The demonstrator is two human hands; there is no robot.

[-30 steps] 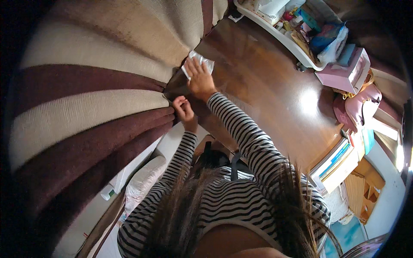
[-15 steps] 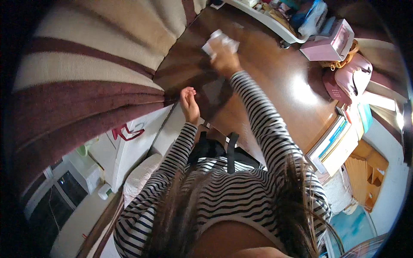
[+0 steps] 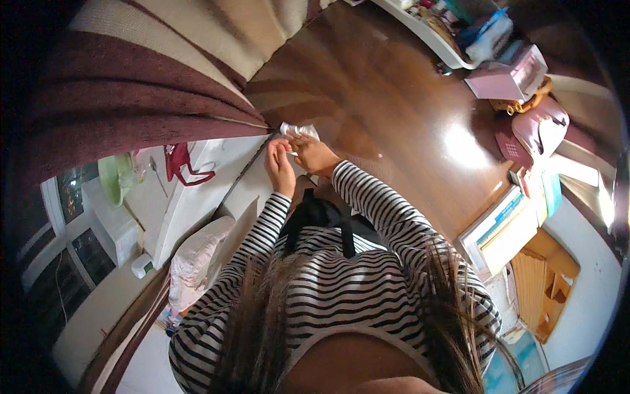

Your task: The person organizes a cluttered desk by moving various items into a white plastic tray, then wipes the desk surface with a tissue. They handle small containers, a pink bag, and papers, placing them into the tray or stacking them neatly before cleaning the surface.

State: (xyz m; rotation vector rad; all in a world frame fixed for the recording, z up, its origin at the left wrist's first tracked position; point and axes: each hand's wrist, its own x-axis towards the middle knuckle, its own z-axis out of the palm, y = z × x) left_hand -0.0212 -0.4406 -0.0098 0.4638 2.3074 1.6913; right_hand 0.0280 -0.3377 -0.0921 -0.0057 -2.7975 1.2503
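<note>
A crumpled white tissue (image 3: pixel 300 131) lies under the fingers of my right hand (image 3: pixel 315 155), at the near left corner of the glossy brown wooden tabletop (image 3: pixel 394 125). My right fingers press over it. Close beside, my left hand (image 3: pixel 281 172) is cupped with its fingers raised and slightly bent, at the table's edge. The fingertips of both hands nearly meet. I see nothing resting in the left hand, though its palm is partly hidden.
A striped curtain (image 3: pixel 177 72) hangs along the left. At the far right stand a white tray of small items (image 3: pixel 433 33), a pink box (image 3: pixel 508 75) and a pink bag (image 3: pixel 541 131). Books (image 3: pixel 499 223) line the right edge. A red strap (image 3: pixel 187 167) hangs at left.
My right hand has drawn the tissue from the far part of the table back to the near left edge. It is now beside my left hand, which has shifted slightly.
</note>
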